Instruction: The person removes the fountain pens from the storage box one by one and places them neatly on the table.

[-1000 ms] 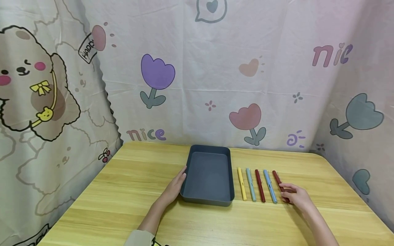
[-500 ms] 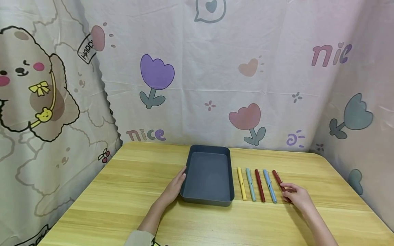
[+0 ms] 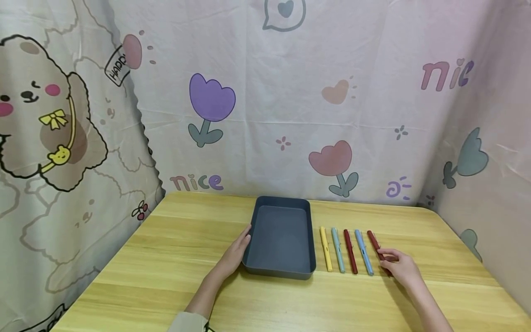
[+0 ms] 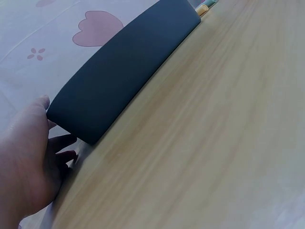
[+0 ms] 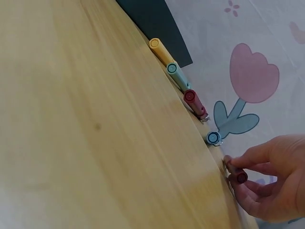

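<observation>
A dark grey rectangular tray (image 3: 282, 240) lies on the wooden table. Along its left side rests my left hand (image 3: 233, 256), with straight fingers touching the outer wall; the left wrist view has this hand (image 4: 28, 162) at the tray's near corner. To the right of the tray lie a yellow pen (image 3: 326, 249), a light green pen (image 3: 338, 250), a dark red pen (image 3: 350, 251) and a blue pen (image 3: 364, 252), side by side. Between thumb and fingers, my right hand (image 3: 401, 268) pinches the lower part of another dark red pen (image 3: 374, 240), the rightmost.
Patterned cloth (image 3: 265, 92) hangs behind the table and on both sides. Bare tabletop (image 3: 182, 226) lies left of the tray, and more of it stretches in front of the pens.
The hands, the tray and the pens stay practically in place. The cloth at the right has shifted, and its printed flower looks narrower.
</observation>
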### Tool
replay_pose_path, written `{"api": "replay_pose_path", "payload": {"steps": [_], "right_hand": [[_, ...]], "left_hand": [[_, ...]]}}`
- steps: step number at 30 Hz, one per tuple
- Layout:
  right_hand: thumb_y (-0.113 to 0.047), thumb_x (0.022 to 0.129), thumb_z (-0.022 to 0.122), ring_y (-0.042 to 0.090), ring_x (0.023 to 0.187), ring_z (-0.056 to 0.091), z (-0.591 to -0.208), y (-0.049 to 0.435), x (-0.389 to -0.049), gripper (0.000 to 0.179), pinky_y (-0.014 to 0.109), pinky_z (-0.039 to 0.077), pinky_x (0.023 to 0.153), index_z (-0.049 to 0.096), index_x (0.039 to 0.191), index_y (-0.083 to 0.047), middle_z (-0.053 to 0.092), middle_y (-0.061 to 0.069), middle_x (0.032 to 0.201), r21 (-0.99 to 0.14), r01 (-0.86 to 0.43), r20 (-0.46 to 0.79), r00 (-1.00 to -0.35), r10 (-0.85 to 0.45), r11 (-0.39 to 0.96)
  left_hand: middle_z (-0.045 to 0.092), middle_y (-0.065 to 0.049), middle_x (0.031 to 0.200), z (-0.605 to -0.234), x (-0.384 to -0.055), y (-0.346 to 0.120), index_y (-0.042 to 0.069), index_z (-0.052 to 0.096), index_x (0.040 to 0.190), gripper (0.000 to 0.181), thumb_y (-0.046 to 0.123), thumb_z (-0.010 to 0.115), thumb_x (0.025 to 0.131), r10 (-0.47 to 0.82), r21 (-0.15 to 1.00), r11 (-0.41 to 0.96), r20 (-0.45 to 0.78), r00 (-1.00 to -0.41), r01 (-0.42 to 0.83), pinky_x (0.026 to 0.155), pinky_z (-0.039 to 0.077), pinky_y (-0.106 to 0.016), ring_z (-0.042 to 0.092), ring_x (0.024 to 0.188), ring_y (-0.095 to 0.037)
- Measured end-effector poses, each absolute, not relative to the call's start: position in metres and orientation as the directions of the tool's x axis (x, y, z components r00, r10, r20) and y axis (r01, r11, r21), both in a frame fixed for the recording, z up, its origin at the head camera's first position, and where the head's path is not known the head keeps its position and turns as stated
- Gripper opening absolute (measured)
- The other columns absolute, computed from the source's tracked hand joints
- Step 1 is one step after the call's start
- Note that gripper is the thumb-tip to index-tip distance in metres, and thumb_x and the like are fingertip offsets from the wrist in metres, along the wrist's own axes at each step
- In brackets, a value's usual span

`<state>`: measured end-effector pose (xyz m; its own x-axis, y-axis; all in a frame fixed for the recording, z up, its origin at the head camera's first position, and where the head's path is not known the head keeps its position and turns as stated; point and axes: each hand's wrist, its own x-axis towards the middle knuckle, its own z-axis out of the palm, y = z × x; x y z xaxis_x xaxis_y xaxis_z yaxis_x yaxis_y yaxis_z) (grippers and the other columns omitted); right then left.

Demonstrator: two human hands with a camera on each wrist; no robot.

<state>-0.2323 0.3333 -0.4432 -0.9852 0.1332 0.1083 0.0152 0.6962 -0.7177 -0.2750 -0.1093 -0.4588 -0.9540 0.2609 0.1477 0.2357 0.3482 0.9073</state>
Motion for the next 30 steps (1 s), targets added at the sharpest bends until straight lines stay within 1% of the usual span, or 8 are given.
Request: {"api": "replay_pose_path", "payload": {"steps": [3, 8, 13, 16, 23, 27, 30], "right_hand": [[-0.003, 0.081, 0.066, 0.032, 0.086, 0.060, -0.443, 0.333, -0.232, 0.032, 0.032, 0.043, 0.067, 0.060, 0.109, 0.009, 0.065, 0.020, 0.091, -0.707, 0.011, 0.115, -0.985, 0.130, 0.707], [-0.004, 0.080, 0.067, 0.028, 0.081, 0.061, -0.443, 0.332, -0.231, 0.033, 0.031, 0.043, 0.064, 0.059, 0.108, 0.010, 0.065, 0.019, 0.088, -0.702, 0.007, 0.124, -0.984, 0.132, 0.712], [-0.005, 0.079, 0.067, 0.024, 0.078, 0.061, -0.443, 0.332, -0.231, 0.034, 0.029, 0.043, 0.062, 0.058, 0.107, 0.011, 0.065, 0.017, 0.087, -0.709, 0.005, 0.122, -0.984, 0.130, 0.705], [-0.004, 0.079, 0.066, 0.025, 0.079, 0.061, -0.443, 0.332, -0.230, 0.033, 0.029, 0.044, 0.062, 0.059, 0.108, 0.010, 0.065, 0.017, 0.087, -0.711, 0.006, 0.121, -0.984, 0.131, 0.703], [-0.006, 0.079, 0.067, 0.029, 0.080, 0.061, -0.444, 0.332, -0.230, 0.033, 0.033, 0.043, 0.064, 0.060, 0.108, 0.009, 0.065, 0.016, 0.086, -0.683, 0.003, 0.133, -0.983, 0.128, 0.730], [-0.006, 0.079, 0.068, 0.030, 0.080, 0.061, -0.443, 0.332, -0.231, 0.034, 0.034, 0.043, 0.065, 0.060, 0.108, 0.008, 0.065, 0.015, 0.086, -0.674, 0.006, 0.134, -0.982, 0.130, 0.739], [-0.007, 0.079, 0.068, 0.030, 0.080, 0.061, -0.443, 0.332, -0.230, 0.034, 0.034, 0.044, 0.064, 0.060, 0.108, 0.008, 0.065, 0.016, 0.086, -0.677, 0.014, 0.123, -0.984, 0.131, 0.735]], "left_hand": [[0.019, -0.015, 0.148, -0.465, -0.278, -0.110, 0.010, 0.020, 0.147, 0.054, 0.037, 0.027, 0.102, 0.257, 0.901, 0.360, 0.155, -0.954, 0.244, 0.104, 0.015, -0.053, 0.018, 0.133, -0.036], [0.019, -0.017, 0.148, -0.466, -0.277, -0.110, 0.010, 0.020, 0.148, 0.055, 0.038, 0.028, 0.101, 0.263, 0.901, 0.356, 0.157, -0.952, 0.247, 0.103, 0.015, -0.056, 0.018, 0.132, -0.038], [0.019, -0.017, 0.148, -0.465, -0.277, -0.111, 0.010, 0.020, 0.147, 0.055, 0.038, 0.027, 0.101, 0.261, 0.901, 0.360, 0.153, -0.953, 0.243, 0.103, 0.016, -0.055, 0.019, 0.132, -0.038], [0.019, -0.017, 0.148, -0.461, -0.275, -0.110, 0.009, 0.020, 0.147, 0.053, 0.036, 0.027, 0.102, 0.263, 0.904, 0.353, 0.151, -0.953, 0.240, 0.103, 0.015, -0.055, 0.019, 0.132, -0.037], [0.019, -0.023, 0.146, -0.431, -0.257, -0.106, -0.001, 0.020, 0.145, 0.049, 0.023, 0.027, 0.103, 0.280, 0.909, 0.341, 0.143, -0.949, 0.238, 0.103, 0.016, -0.056, 0.019, 0.131, -0.042], [0.019, -0.022, 0.146, -0.427, -0.253, -0.106, 0.000, 0.019, 0.145, 0.049, 0.024, 0.027, 0.103, 0.283, 0.908, 0.348, 0.137, -0.949, 0.234, 0.103, 0.016, -0.055, 0.019, 0.131, -0.041], [0.019, -0.021, 0.147, -0.436, -0.259, -0.107, 0.002, 0.020, 0.146, 0.050, 0.027, 0.027, 0.103, 0.280, 0.913, 0.334, 0.143, -0.949, 0.236, 0.103, 0.015, -0.055, 0.018, 0.132, -0.040]]}}
